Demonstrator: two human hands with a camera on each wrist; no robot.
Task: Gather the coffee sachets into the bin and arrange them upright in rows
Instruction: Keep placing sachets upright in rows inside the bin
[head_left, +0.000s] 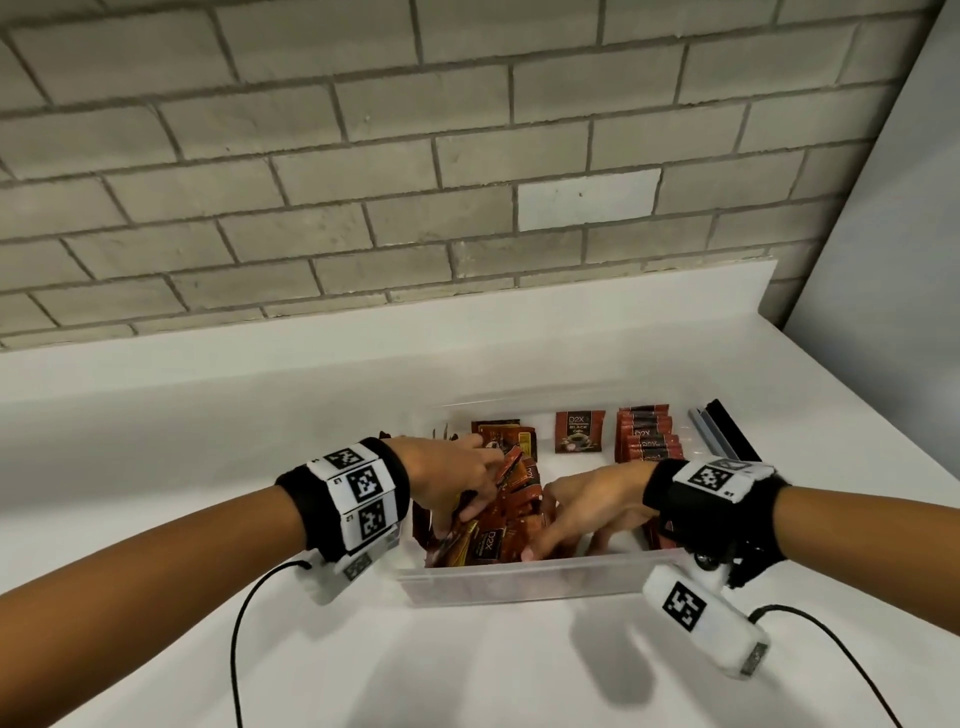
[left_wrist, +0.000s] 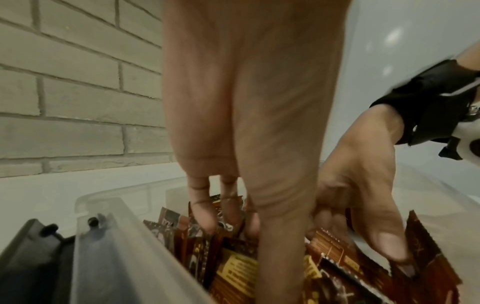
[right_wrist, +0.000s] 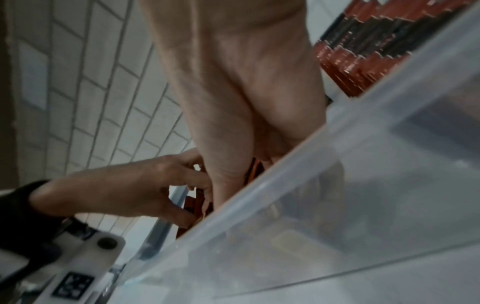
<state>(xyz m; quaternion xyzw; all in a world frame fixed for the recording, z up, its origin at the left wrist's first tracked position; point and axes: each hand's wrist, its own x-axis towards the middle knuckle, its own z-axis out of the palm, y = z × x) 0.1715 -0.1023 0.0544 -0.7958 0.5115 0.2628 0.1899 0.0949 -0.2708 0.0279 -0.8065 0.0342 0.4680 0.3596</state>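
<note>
A clear plastic bin (head_left: 519, 577) stands on the white counter. In its left half lies a loose heap of red-brown coffee sachets (head_left: 511, 512). My left hand (head_left: 467, 499) reaches down into the heap, and its fingers (left_wrist: 205, 220) and thumb pinch several sachets (left_wrist: 233, 273). My right hand (head_left: 561, 535) is beside it by the near wall, with fingers and thumb (left_wrist: 384, 246) round a bundle. A neat upright row of sachets (head_left: 647, 436) fills the right end. One sachet (head_left: 579, 431) stands alone against the far wall.
The grey brick wall (head_left: 363, 156) rises behind a white counter ledge (head_left: 260, 332). A black and grey flat object (head_left: 722, 431) lies just right of the bin. Cables (head_left: 244, 623) trail from both wrist cameras across the counter in front.
</note>
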